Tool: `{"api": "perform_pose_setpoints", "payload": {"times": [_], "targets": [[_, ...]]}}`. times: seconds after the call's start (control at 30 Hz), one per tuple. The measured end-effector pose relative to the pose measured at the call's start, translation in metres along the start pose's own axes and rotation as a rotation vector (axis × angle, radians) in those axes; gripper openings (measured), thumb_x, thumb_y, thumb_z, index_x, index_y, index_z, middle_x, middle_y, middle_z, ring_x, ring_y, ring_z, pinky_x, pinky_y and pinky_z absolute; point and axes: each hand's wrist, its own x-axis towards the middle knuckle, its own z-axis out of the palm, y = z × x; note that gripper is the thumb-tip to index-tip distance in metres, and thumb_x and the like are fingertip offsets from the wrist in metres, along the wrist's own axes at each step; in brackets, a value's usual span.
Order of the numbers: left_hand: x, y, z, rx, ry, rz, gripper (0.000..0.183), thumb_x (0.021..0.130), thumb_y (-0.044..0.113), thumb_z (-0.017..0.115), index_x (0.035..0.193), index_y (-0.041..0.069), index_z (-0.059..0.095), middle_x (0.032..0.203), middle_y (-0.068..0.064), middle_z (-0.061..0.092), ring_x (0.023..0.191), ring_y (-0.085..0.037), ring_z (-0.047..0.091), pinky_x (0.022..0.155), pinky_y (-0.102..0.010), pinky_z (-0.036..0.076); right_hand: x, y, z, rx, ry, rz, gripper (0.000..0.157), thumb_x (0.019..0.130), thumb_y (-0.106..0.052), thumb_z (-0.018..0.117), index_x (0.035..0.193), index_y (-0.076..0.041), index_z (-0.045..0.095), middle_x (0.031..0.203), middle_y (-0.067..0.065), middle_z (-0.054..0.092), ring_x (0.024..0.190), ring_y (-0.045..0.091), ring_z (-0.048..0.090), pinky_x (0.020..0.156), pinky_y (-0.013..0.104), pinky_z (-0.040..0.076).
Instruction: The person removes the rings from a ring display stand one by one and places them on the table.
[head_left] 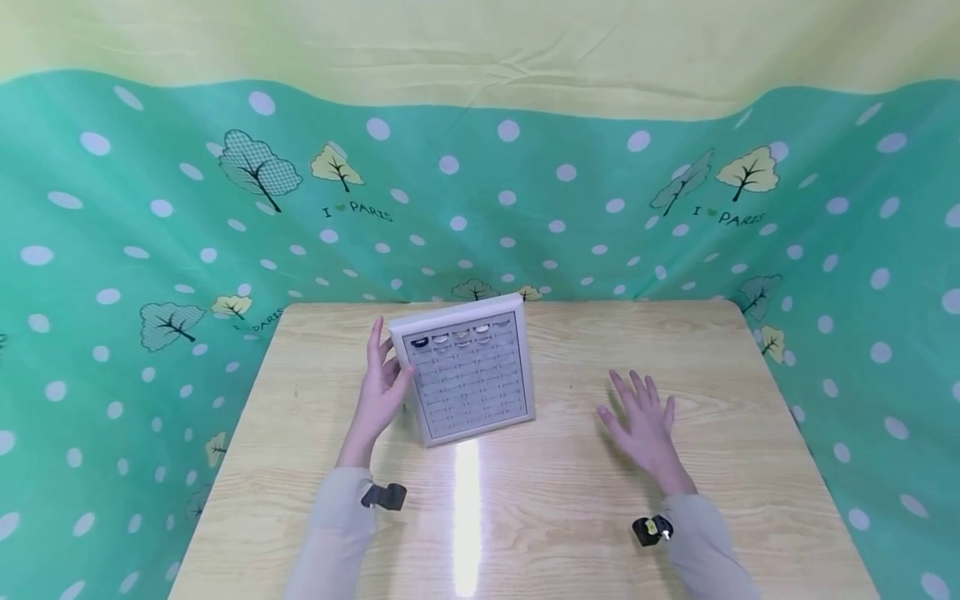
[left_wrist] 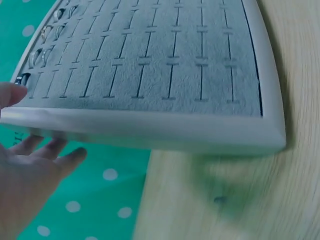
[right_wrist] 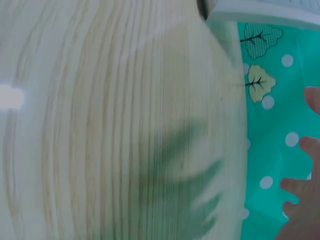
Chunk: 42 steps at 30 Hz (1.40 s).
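A ring display tray (head_left: 471,392) with a white frame and grey slotted padding is tilted up, its lower edge at the table. Several rings (head_left: 440,338) sit in the slots along its far edge, one with a dark top at the corner. My left hand (head_left: 382,400) holds the tray by its far left corner. In the left wrist view, the thumb (left_wrist: 12,94) lies over the frame while the fingers (left_wrist: 52,148) reach underneath. Right of the tray, my right hand (head_left: 647,425) hovers over the wood with fingers spread, holding nothing.
The light wooden table (head_left: 570,517) carries a bright strip of reflected light in front of the tray. A green dotted curtain (head_left: 555,200) hangs behind the table and along both sides. A dark camera (head_left: 386,497) is strapped at the left wrist, another (head_left: 651,530) at the right.
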Motion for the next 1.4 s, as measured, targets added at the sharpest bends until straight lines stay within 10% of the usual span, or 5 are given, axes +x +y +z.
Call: {"api": "perform_pose_setpoints", "payload": {"times": [0.33, 0.77, 1.4], "targets": [[0.007, -0.019, 0.001, -0.122, 0.079, -0.019, 0.081, 0.091, -0.018, 0.046, 0.154, 0.018, 0.010, 0.145, -0.019, 0.034, 0.117, -0.034, 0.048, 0.091, -0.029, 0.051, 0.014, -0.032, 0.016, 0.133, 0.083, -0.073, 0.059, 0.094, -0.037, 0.056, 0.144, -0.008, 0.041, 0.131, 0.026, 0.044, 0.125, 0.044, 0.034, 0.102, 0.069, 0.011], [0.012, 0.005, 0.018, -0.068, 0.030, -0.007, 0.073, 0.089, -0.019, 0.049, 0.149, 0.010, 0.018, 0.140, -0.026, 0.036, 0.113, -0.039, 0.050, 0.088, -0.031, 0.053, 0.054, -0.077, 0.015, 0.299, 0.197, -0.223, 0.053, 0.075, -0.007, 0.077, 0.124, -0.002, 0.059, 0.117, 0.018, 0.058, 0.109, 0.036, 0.047, 0.096, 0.054, 0.031], [0.020, 0.001, 0.026, -0.016, 0.024, -0.005, 0.074, 0.088, -0.019, 0.052, 0.147, 0.007, 0.017, 0.137, -0.028, 0.037, 0.113, -0.042, 0.051, 0.090, -0.043, 0.053, 0.094, -0.155, 0.020, 0.430, 0.218, -0.398, 0.030, 0.081, 0.000, 0.072, 0.110, 0.001, 0.065, 0.105, 0.011, 0.064, 0.101, 0.026, 0.054, 0.095, 0.039, 0.043]]}}
